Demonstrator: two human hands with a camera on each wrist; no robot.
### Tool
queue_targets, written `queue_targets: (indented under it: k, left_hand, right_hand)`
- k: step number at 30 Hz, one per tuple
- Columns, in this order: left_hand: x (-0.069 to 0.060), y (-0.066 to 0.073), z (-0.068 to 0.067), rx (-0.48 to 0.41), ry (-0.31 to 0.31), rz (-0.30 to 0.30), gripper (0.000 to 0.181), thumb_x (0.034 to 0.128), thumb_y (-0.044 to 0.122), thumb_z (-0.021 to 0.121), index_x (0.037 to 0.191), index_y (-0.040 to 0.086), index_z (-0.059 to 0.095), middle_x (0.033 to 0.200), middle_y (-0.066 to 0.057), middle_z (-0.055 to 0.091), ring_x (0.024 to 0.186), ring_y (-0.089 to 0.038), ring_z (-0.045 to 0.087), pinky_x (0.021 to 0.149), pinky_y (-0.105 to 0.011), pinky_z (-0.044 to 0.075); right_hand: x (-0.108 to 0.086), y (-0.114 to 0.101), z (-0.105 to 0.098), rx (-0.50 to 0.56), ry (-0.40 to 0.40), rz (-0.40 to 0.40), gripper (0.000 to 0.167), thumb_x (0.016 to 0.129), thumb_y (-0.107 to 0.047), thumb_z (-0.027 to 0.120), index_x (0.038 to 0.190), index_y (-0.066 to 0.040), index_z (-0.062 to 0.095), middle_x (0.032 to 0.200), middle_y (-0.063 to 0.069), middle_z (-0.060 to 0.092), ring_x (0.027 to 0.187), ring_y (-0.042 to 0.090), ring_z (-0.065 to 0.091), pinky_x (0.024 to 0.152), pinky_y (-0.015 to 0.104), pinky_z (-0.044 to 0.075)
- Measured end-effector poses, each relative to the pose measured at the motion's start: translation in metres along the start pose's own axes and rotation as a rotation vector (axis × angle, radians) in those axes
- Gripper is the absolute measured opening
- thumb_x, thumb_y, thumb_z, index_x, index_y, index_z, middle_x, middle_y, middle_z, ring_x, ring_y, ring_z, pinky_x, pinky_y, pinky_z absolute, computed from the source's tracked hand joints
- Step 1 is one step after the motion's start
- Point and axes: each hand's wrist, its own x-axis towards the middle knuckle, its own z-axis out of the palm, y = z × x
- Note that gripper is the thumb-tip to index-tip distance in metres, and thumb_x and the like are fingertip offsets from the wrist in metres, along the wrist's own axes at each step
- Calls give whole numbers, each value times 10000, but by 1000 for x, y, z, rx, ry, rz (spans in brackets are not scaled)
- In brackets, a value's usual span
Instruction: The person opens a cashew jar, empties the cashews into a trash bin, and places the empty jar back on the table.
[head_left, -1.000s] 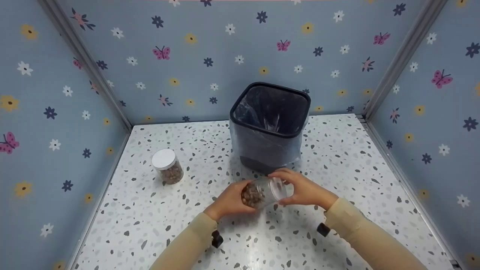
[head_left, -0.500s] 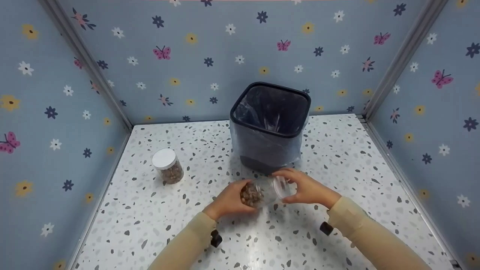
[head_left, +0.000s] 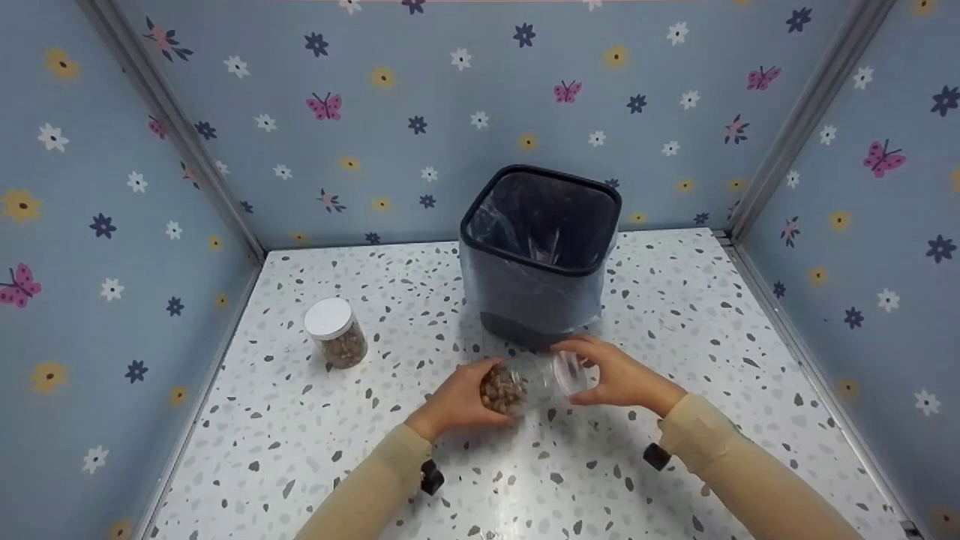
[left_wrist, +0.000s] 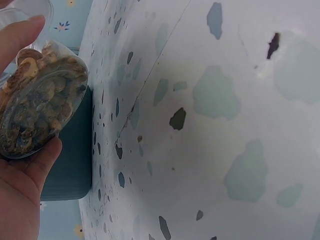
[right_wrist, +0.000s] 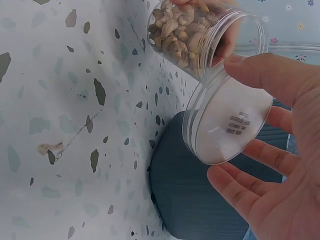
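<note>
My left hand (head_left: pixel 459 397) grips a clear plastic jar (head_left: pixel 529 381) around its base, tipped onto its side with the mouth to the right. Brown nuts, cashew-like in shape, lie in the jar's bottom half in the right wrist view (right_wrist: pixel 182 37). Between the thumb and fingers of my right hand (head_left: pixel 621 377) is the jar's round lid (right_wrist: pixel 230 117), clear-rimmed with a pale disc and small print. The lid is off the threads, tilted close to the open mouth; whether the rims touch I cannot tell. In the left wrist view the jar's base (left_wrist: pixel 42 112) faces the camera.
Just behind the hands stands a dark bin (head_left: pixel 536 300) with a clear liner over its rim. A second jar (head_left: pixel 337 337), white-lidded and holding similar brown contents, stands upright to the left on the speckled table (head_left: pixel 300 450). Patterned panels (head_left: pixel 450 112) enclose the back and sides.
My right hand has drawn the lid rightward, away from the jar's mouth, leaving a small gap in the head view. The left hand and jar have barely moved.
</note>
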Motion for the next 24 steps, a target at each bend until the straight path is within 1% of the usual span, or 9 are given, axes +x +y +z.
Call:
queue_targets:
  k: [6,10,14,21,24]
  left_hand:
    - [-1,-1,1,9,-3,5,997,711,323,1025,1530,10,552,1439,-130,680,1316,-308,661,1195,-517,514]
    - [-1,1,1,-3,-4,4,993,717,310,1023,1531,-1,546,1441,-142,677,1319,-318,661,1193,-513,516]
    - [-1,1,1,-7,-2,0,992,719,309,1020,1538,13,544,1452,-150,670,1327,-327,656,1193,-522,515]
    - [0,-1,3,-14,4,-19,941,715,288,1015,1526,93,580,1416,-102,697,1303,-292,670,1181,-512,526]
    - [0,0,3,-18,3,-19,957,703,279,1021,1529,89,577,1420,-106,695,1305,-297,668,1187,-509,520]
  right_hand:
    - [-2,6,2,2,5,28,827,798,-151,932,1537,-56,574,1544,230,548,1227,412,651,1006,637,603]
    - [-4,12,2,-10,12,22,826,796,-157,937,1534,-60,579,1502,231,573,1196,413,659,970,632,613]
    - [-4,16,2,1,12,31,829,799,-163,940,1539,-70,578,1487,229,583,1180,423,660,974,659,601]
    - [-6,22,3,22,10,53,823,803,-154,929,1535,-39,570,1459,218,603,1176,422,662,1006,679,582]
    - [-6,25,3,20,15,53,825,800,-162,929,1534,-39,573,1461,216,605,1185,425,658,998,680,584]
